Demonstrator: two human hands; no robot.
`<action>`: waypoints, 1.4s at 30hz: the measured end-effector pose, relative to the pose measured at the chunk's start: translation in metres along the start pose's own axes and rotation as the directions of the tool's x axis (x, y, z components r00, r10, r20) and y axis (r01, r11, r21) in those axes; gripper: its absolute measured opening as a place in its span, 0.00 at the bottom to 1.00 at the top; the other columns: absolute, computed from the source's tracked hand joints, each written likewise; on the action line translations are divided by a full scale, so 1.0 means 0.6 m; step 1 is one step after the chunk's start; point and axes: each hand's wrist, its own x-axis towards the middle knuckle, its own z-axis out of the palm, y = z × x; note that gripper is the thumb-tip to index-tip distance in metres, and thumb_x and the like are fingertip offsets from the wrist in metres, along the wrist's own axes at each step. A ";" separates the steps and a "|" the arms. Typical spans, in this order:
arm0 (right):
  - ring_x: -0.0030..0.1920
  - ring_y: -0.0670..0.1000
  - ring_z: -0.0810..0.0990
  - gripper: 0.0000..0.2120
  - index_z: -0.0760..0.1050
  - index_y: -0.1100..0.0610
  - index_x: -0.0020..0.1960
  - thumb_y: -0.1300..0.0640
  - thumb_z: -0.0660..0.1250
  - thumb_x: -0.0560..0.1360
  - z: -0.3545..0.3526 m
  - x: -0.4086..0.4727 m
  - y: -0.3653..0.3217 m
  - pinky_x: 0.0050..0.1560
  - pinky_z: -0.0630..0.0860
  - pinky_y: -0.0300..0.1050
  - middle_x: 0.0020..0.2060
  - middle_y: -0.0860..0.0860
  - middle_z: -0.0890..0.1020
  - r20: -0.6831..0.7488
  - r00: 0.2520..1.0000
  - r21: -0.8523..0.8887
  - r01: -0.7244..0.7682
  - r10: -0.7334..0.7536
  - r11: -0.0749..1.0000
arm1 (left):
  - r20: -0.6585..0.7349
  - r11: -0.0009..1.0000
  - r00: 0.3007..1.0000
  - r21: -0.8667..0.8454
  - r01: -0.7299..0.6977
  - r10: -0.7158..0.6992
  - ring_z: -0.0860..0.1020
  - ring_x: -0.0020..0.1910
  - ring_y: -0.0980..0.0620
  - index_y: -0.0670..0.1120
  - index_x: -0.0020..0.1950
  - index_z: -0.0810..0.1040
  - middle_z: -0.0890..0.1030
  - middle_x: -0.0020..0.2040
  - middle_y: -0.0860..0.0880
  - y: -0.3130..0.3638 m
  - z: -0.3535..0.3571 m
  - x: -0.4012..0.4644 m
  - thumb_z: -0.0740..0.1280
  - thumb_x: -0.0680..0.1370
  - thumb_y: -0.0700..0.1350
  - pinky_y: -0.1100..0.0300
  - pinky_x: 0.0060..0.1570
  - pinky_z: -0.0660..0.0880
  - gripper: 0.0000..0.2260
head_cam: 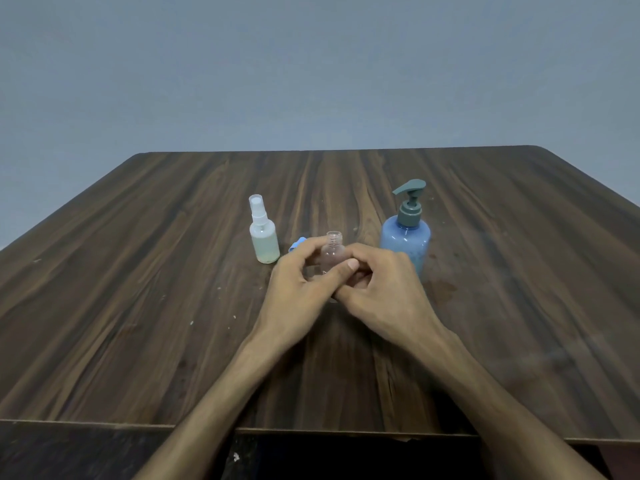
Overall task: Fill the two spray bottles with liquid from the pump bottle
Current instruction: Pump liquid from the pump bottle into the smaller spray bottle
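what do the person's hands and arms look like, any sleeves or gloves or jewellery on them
Both arms are bare from wrist to the frame's edge: no sleeves show. The left hand and right hand wear no gloves, and no rings, watch or bracelets are visible. The nails look short and unpainted.

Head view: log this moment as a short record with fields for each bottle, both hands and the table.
open bottle: clear small bottle, upright, cap off, neck bare, looks empty
left hand: left hand curled round the open bottle
right hand: right hand curled at the same bottle, thumb across its front
capped spray bottle: white spray bottle, upright, sprayer on, pale liquid inside
pump bottle: blue pump bottle, upright, untouched
blue piece: small blue item behind the left hand, kind unclear
table: dark wooden table
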 end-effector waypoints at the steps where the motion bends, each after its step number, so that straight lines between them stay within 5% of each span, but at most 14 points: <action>1: 0.37 0.42 0.84 0.12 0.86 0.47 0.54 0.51 0.73 0.71 -0.005 -0.006 -0.002 0.41 0.80 0.39 0.36 0.42 0.86 0.017 1.000 0.003 -0.002 0.002 1.000 | 0.019 1.000 1.000 -0.022 0.003 -0.002 0.87 0.55 0.53 0.45 0.59 0.86 0.89 0.52 0.49 -0.001 0.005 -0.002 0.76 0.80 0.41 0.56 0.58 0.83 0.08; 5: 0.38 0.44 0.85 0.09 0.86 0.47 0.52 0.52 0.74 0.72 -0.057 -0.029 -0.009 0.40 0.81 0.40 0.37 0.45 0.86 0.022 1.000 0.061 0.000 -0.001 0.998 | 0.012 0.995 1.000 -0.092 -0.028 0.029 0.86 0.53 0.51 0.46 0.55 0.86 0.88 0.49 0.50 -0.002 0.019 -0.004 0.75 0.78 0.47 0.44 0.58 0.82 0.08; 9: 0.39 0.51 0.86 0.10 0.87 0.53 0.43 0.57 0.66 0.72 -0.142 0.012 -0.017 0.41 0.80 0.44 0.37 0.51 0.88 -0.407 0.913 0.308 0.121 0.016 0.944 | 0.012 0.988 0.998 -0.137 -0.066 0.068 0.83 0.43 0.48 0.45 0.49 0.83 0.84 0.42 0.43 0.016 0.026 0.015 0.74 0.76 0.45 0.50 0.49 0.82 0.05; 11: 0.41 0.50 0.86 0.09 0.86 0.53 0.42 0.57 0.66 0.75 -0.169 0.062 -0.012 0.43 0.79 0.42 0.37 0.49 0.88 -0.475 0.878 0.369 0.131 0.066 0.920 | 0.060 0.987 0.994 -0.136 -0.082 0.091 0.81 0.36 0.47 0.41 0.50 0.81 0.82 0.38 0.43 0.026 0.032 0.032 0.73 0.77 0.43 0.52 0.39 0.80 0.06; 15: 0.42 0.48 0.85 0.16 0.86 0.64 0.46 0.52 0.67 0.79 -0.142 0.139 0.014 0.46 0.78 0.38 0.41 0.53 0.88 -0.117 0.987 0.426 -0.052 0.112 0.903 | 0.074 0.985 0.989 -0.126 -0.115 0.125 0.79 0.30 0.50 0.41 0.49 0.80 0.79 0.34 0.43 0.035 0.058 0.059 0.73 0.80 0.40 0.56 0.32 0.76 0.04; 18: 0.40 0.55 0.84 0.27 0.84 0.67 0.41 0.43 0.64 0.81 -0.101 0.141 0.033 0.49 0.80 0.44 0.38 0.64 0.86 0.115 0.973 0.548 -0.232 0.202 0.804 | 0.043 0.981 0.988 -0.130 -0.144 0.150 0.78 0.29 0.49 0.41 0.50 0.80 0.78 0.32 0.44 0.026 0.070 0.069 0.72 0.79 0.42 0.55 0.33 0.76 0.05; 23: 0.36 0.52 0.81 0.36 0.79 0.66 0.32 0.37 0.55 0.80 -0.087 0.120 0.042 0.47 0.76 0.44 0.29 0.57 0.83 0.050 0.982 0.569 -0.179 0.183 0.802 | 0.006 0.973 0.984 -0.148 -0.177 0.180 0.74 0.27 0.49 0.43 0.49 0.80 0.75 0.31 0.50 0.013 0.078 0.064 0.72 0.80 0.42 0.58 0.30 0.72 0.03; 28: 0.36 0.53 0.81 0.37 0.79 0.66 0.32 0.37 0.56 0.81 -0.076 0.110 0.047 0.47 0.76 0.46 0.31 0.60 0.84 -0.023 0.982 0.573 -0.140 0.187 0.807 | -0.015 0.971 0.978 -0.122 -0.206 0.206 0.73 0.33 0.48 0.45 0.51 0.80 0.76 0.35 0.52 0.000 0.081 0.061 0.73 0.80 0.44 0.46 0.34 0.72 0.04; 33: 0.36 0.57 0.77 0.34 0.76 0.67 0.33 0.33 0.64 0.71 -0.069 0.102 0.042 0.41 0.76 0.45 0.32 0.64 0.77 -0.031 0.967 0.678 -0.166 0.254 0.716 | -0.025 0.960 0.972 -0.151 -0.236 0.235 0.75 0.34 0.54 0.44 0.55 0.81 0.80 0.39 0.50 0.016 0.080 0.069 0.73 0.82 0.40 0.56 0.37 0.72 0.03; 37: 0.36 0.56 0.77 0.33 0.76 0.65 0.34 0.32 0.62 0.72 -0.056 0.095 0.034 0.44 0.74 0.51 0.32 0.61 0.79 -0.121 0.957 0.624 -0.132 0.262 0.770 | 0.013 0.949 0.957 -0.127 -0.287 0.291 0.85 0.48 0.57 0.42 0.58 0.83 0.86 0.48 0.55 0.024 0.076 0.071 0.73 0.81 0.36 0.62 0.49 0.78 0.07; 42: 0.36 0.60 0.70 0.36 0.67 0.75 0.37 0.38 0.64 0.72 -0.048 0.087 0.017 0.40 0.69 0.59 0.32 0.67 0.72 -0.181 0.948 0.641 -0.090 0.264 0.762 | 0.005 0.945 0.951 -0.112 -0.306 0.309 0.85 0.49 0.53 0.41 0.59 0.83 0.87 0.49 0.52 0.028 0.072 0.072 0.74 0.79 0.38 0.58 0.50 0.81 0.09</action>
